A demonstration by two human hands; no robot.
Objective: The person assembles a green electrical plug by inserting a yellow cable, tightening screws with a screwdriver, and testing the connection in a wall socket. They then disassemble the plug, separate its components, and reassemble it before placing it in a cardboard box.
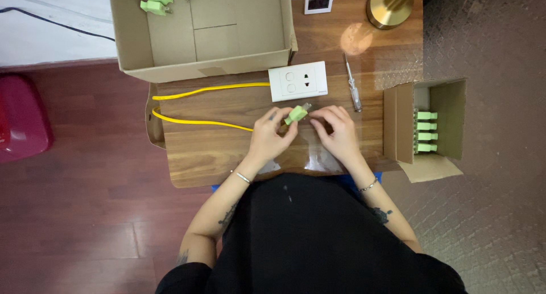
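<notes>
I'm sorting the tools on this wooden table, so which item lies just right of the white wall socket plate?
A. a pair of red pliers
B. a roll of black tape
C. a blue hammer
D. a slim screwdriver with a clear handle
D: a slim screwdriver with a clear handle lies on the wooden table just right of the white wall socket plate.

1. Left hand [272, 136]: fingers curled in a pinch, forearm angled inward.
2. Right hand [338, 132]: fingers bent, fingertips pointed toward the left hand, close beside it.
3. Both wrists braceleted.
</notes>
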